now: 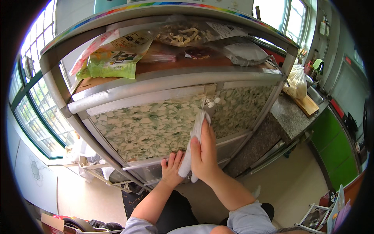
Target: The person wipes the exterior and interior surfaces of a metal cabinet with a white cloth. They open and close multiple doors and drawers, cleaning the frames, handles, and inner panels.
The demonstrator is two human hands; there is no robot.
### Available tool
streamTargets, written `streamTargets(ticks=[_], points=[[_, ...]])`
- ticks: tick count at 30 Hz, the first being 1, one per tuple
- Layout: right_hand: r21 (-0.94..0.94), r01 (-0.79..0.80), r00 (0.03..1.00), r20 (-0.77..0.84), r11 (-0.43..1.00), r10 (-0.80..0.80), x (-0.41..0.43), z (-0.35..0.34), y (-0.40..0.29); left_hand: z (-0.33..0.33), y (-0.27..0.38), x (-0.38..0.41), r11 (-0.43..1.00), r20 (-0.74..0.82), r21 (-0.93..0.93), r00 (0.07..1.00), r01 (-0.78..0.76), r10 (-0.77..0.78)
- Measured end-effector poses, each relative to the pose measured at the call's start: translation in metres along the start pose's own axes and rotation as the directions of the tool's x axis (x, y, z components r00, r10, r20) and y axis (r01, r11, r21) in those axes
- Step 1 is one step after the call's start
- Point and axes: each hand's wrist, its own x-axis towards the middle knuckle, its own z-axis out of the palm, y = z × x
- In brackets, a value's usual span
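A metal-framed cabinet (pixel 172 80) with pebble-patterned door panels (pixel 146 125) stands before me. My right hand (pixel 204 149) grips a folded whitish cloth (pixel 194 146), whose upper end lies against the door frame just below two small white knobs (pixel 210 103). My left hand (pixel 174 169) rests with spread fingers on the lower rail of the left door, beside the cloth's lower end, and no object shows in it.
The cabinet's upper shelf holds food bags (pixel 117 55), a clear bag of dried food (pixel 184 33) and a power cord (pixel 242 60). To the right are a stone counter (pixel 287 117), a wooden board (pixel 306 105) and a plastic bag (pixel 296 82). A wire rack (pixel 312 216) stands at lower right.
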Motion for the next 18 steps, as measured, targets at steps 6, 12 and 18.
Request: streamTargets(ticks=[6,12,18], points=[[0.059,0.014,1.000,0.016,0.998,-0.015,0.002,0.001,0.001,-0.008,0.002,0.000,0.999,0.050,-0.034,0.999,0.022,-0.021],[0.069,0.018,1.000,-0.018,0.997,-0.017,0.003,0.001,-0.001,-0.010,0.000,0.002,0.999,0.074,-0.039,0.997,0.014,-0.011],[-0.020,-0.021,0.999,0.043,1.000,0.022,0.003,0.000,-0.002,-0.013,0.001,0.006,0.998,0.014,-0.070,1.000,0.008,-0.007]])
